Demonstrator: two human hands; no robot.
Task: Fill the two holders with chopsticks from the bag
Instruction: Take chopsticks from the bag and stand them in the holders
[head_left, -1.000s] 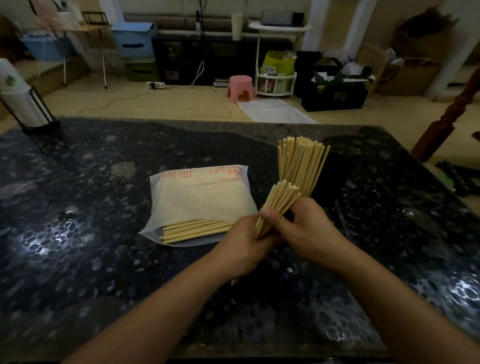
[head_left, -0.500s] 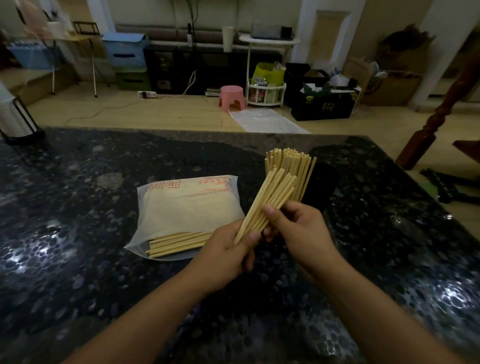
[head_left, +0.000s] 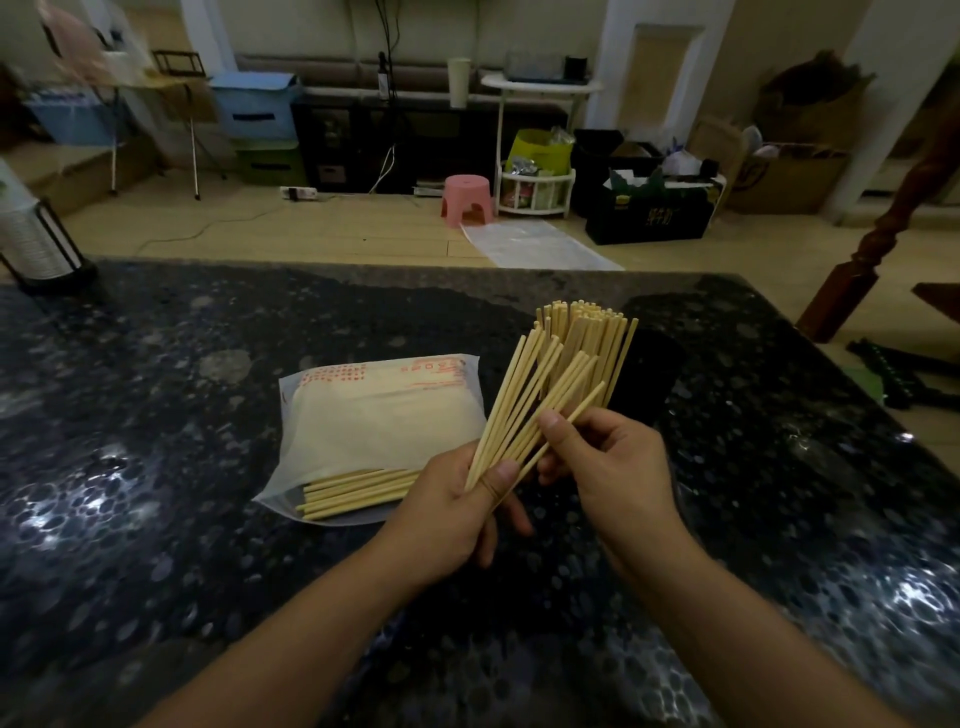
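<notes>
Gripping a fanned bunch of chopsticks (head_left: 524, 410) in both my left hand (head_left: 457, 512) and right hand (head_left: 602, 462), I see one holder (head_left: 582, 358) packed full, the bag (head_left: 379, 421) on the counter (head_left: 156, 415) half emptied.

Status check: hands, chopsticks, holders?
Left hand and right hand both grip a fanned chopstick bundle. One holder's chopsticks packed; dark holder beside. Bag open, nothing blocking.

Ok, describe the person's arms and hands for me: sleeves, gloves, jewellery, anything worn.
Both forearms are bare to the frame's edge: no sleeves show. The left hand and right hand wear no gloves, and no rings, watch or bracelet are visible. Nails look short and unpainted.
</notes>
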